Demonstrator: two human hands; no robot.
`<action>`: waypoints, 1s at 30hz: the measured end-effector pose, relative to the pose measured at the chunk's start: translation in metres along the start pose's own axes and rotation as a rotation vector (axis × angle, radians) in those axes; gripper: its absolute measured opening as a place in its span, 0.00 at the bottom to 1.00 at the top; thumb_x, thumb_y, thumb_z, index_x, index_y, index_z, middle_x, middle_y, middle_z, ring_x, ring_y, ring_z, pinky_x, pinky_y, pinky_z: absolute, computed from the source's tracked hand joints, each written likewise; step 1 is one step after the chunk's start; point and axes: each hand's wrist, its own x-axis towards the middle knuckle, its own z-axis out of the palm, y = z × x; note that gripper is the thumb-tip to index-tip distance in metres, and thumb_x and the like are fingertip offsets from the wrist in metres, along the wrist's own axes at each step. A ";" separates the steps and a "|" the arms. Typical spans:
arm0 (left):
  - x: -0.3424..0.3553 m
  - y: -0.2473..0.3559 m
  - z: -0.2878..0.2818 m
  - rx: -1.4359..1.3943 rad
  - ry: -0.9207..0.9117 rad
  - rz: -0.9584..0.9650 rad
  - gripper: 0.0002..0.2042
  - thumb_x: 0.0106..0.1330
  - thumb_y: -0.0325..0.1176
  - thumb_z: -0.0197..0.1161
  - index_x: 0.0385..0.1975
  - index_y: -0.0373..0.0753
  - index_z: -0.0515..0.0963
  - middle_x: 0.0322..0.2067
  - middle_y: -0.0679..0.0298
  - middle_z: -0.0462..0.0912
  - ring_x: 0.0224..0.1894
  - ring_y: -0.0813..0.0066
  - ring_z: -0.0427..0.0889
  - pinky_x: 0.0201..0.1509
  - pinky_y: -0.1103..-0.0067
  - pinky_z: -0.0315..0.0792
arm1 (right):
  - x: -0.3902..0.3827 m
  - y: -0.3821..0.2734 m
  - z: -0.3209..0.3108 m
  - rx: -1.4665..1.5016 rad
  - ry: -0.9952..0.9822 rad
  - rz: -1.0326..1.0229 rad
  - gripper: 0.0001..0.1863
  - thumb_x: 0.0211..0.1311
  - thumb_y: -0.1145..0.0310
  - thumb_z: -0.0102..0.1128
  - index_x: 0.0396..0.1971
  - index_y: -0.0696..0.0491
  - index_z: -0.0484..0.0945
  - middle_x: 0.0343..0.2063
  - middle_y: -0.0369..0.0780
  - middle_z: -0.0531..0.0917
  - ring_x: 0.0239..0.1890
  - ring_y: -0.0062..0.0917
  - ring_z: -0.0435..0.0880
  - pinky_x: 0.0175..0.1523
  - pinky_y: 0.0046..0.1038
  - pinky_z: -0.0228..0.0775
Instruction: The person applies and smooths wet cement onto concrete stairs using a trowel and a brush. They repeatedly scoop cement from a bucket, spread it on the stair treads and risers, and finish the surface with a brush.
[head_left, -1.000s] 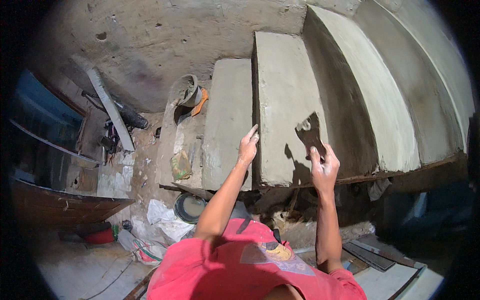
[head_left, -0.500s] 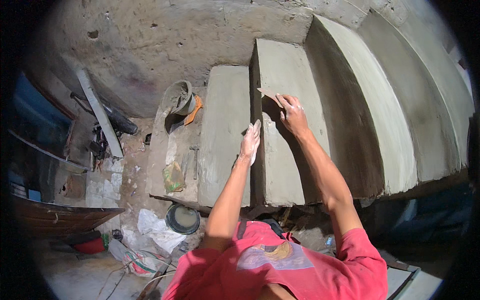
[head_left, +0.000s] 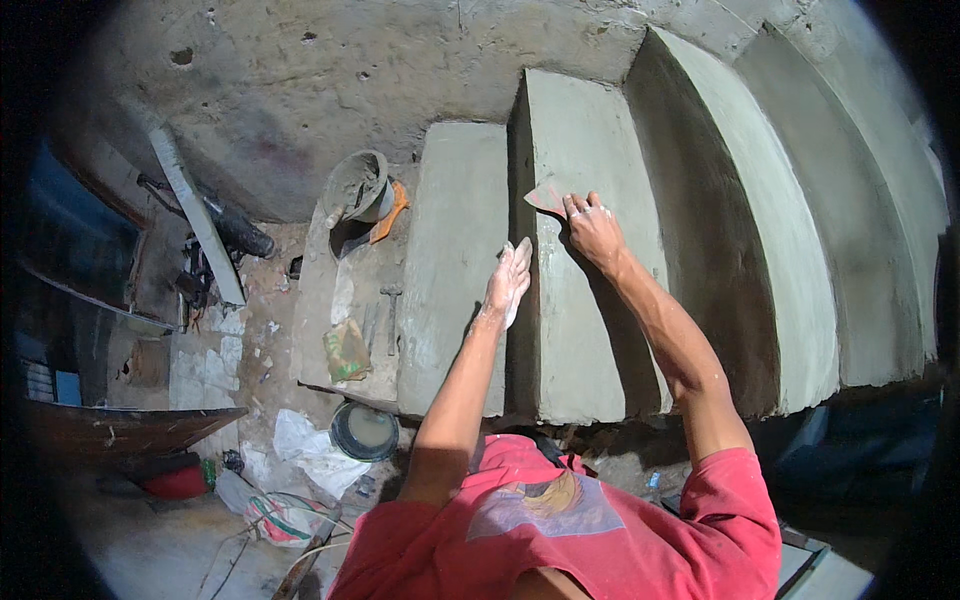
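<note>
In my right hand [head_left: 597,230] is a thin, flat scraper [head_left: 546,198], pale with a reddish tint, its broad end lying over the front edge of a grey cement step [head_left: 583,340]. The fingers are closed on its near end. My left hand [head_left: 508,282], whitened with plaster or cement, is beside the front face of the same step, a little nearer to me. Its fingers are stretched out and lie side by side. Whether the palm touches the face cannot be seen. Left of this step is a lower, smooth cement step [head_left: 452,230].
More cement steps [head_left: 745,150] rise to the right against a rough wall [head_left: 300,100]. On the bottom step stand a bucket of grey mix [head_left: 375,200], an orange-handled tool [head_left: 391,212], a hammer [head_left: 391,310] and a crumpled bag [head_left: 346,350]. A basin of cloudy water [head_left: 365,432] stands on the floor.
My right hand has turned the scraper so more of its flat face shows, and has come slightly nearer. The view has shifted slightly; my left hand stays by the step's face.
</note>
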 end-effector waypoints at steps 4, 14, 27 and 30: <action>-0.001 0.000 -0.001 -0.012 0.000 -0.009 0.39 0.79 0.63 0.30 0.80 0.38 0.45 0.81 0.53 0.39 0.83 0.54 0.31 0.83 0.61 0.26 | 0.003 -0.007 -0.016 -0.110 -0.156 0.019 0.17 0.62 0.70 0.57 0.47 0.64 0.81 0.46 0.49 0.84 0.52 0.43 0.81 0.50 0.41 0.83; 0.000 0.000 0.001 0.055 -0.011 0.000 0.39 0.79 0.63 0.31 0.80 0.38 0.46 0.81 0.54 0.39 0.83 0.55 0.31 0.83 0.60 0.27 | -0.021 -0.012 -0.089 -0.180 -0.206 0.298 0.09 0.57 0.68 0.63 0.33 0.50 0.90 0.38 0.47 0.89 0.46 0.42 0.89 0.47 0.43 0.83; 0.001 -0.006 0.010 0.097 0.024 0.008 0.38 0.79 0.61 0.34 0.80 0.41 0.46 0.81 0.57 0.39 0.83 0.61 0.34 0.83 0.61 0.26 | 0.044 0.039 -0.055 0.159 0.034 0.057 0.24 0.53 0.75 0.62 0.53 0.47 0.85 0.47 0.45 0.83 0.54 0.44 0.82 0.59 0.44 0.77; 0.001 -0.006 0.011 0.083 0.018 0.017 0.38 0.79 0.62 0.34 0.80 0.42 0.46 0.81 0.57 0.39 0.83 0.61 0.34 0.83 0.62 0.26 | 0.064 0.051 -0.041 0.173 -0.039 0.139 0.24 0.53 0.76 0.59 0.52 0.46 0.86 0.48 0.46 0.83 0.54 0.46 0.83 0.59 0.45 0.77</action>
